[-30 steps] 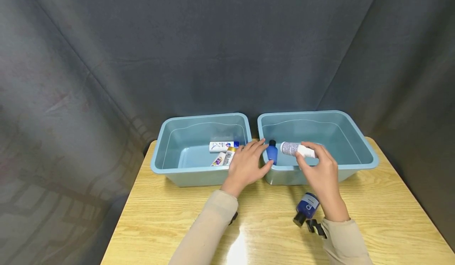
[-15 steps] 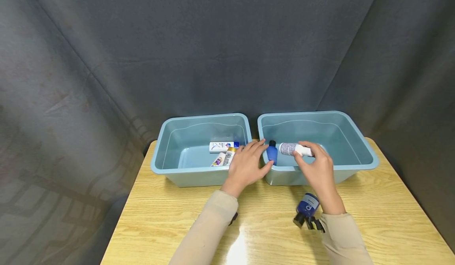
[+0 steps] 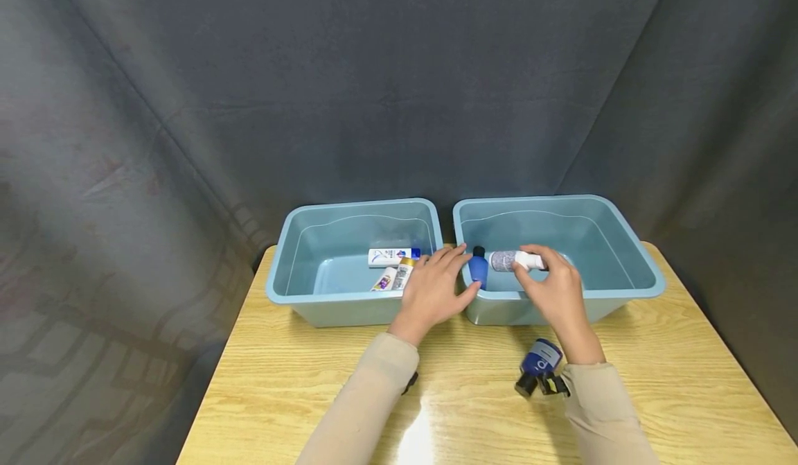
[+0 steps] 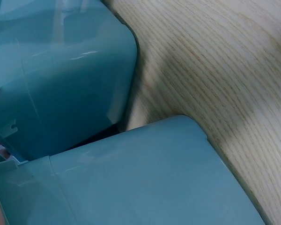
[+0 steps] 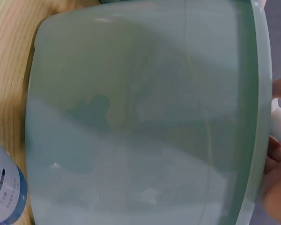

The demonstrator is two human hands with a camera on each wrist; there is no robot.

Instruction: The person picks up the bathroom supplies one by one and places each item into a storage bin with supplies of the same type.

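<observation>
dark curtains point(image 3: 399, 104) back the wooden table point(image 3: 280, 375). within the right tub's point(image 3: 536, 226) opening, the right hand's point(image 3: 561, 288) fingers pinch a white bottle point(image 3: 511, 260) by its plain end; it extends leftward from them, long axis crosswise, patterned end just beside a blue bottle point(image 3: 478, 271). the left hand point(image 3: 433, 292), farther from the white bottle, spreads its fingers over the adjoining rims.

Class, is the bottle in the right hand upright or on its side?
On its side: the right hand holds the bottle sideways, its patterned end pointing at the blue bottle beside it.
</observation>
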